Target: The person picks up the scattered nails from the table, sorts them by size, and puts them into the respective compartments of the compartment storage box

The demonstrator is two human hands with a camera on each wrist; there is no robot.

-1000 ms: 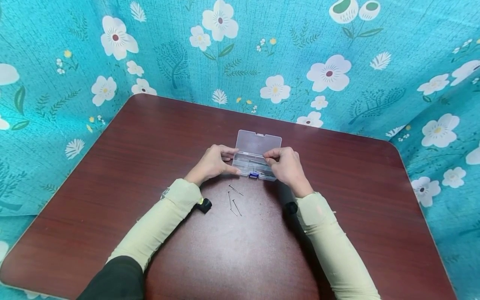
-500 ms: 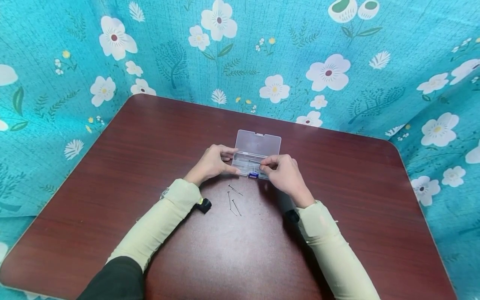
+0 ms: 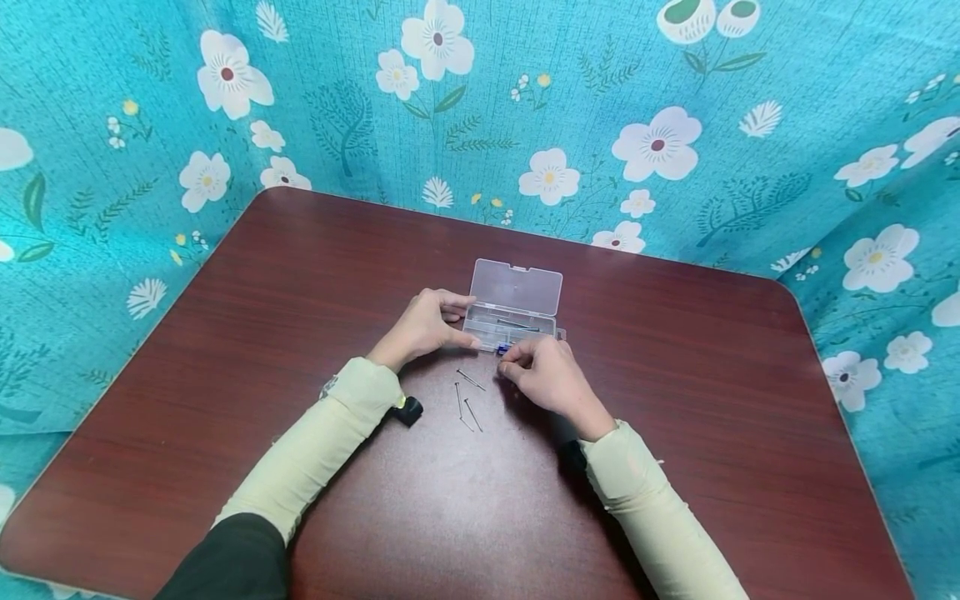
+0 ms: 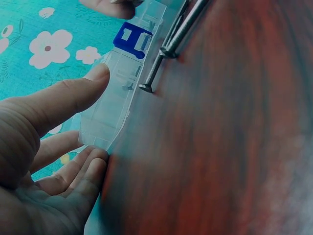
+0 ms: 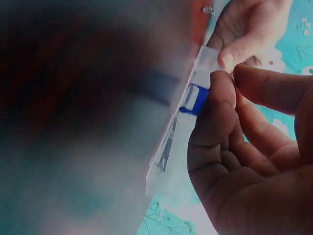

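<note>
Head view: the left hand (image 3: 426, 325) clamps thumb and fingers on the left end of a clear case (image 3: 516, 293); nails (image 3: 460, 401) lie before it on the surface (image 3: 360, 267); the right hand (image 3: 549, 375), fingertips together, contents unclear, is near the blue latch (image 3: 503, 349).

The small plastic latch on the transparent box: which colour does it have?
Deep blue; the small plastic latch shows best in the left wrist view.

Curtained-off workspace; whether home or workshop could not be told. Counter (image 3: 480, 492): was dark red-brown, wood-grained, with rounded corners. Curtain (image 3: 487, 108): turquoise, printed with white flowers, hung beyond the counter's far, left and right edges.
</note>
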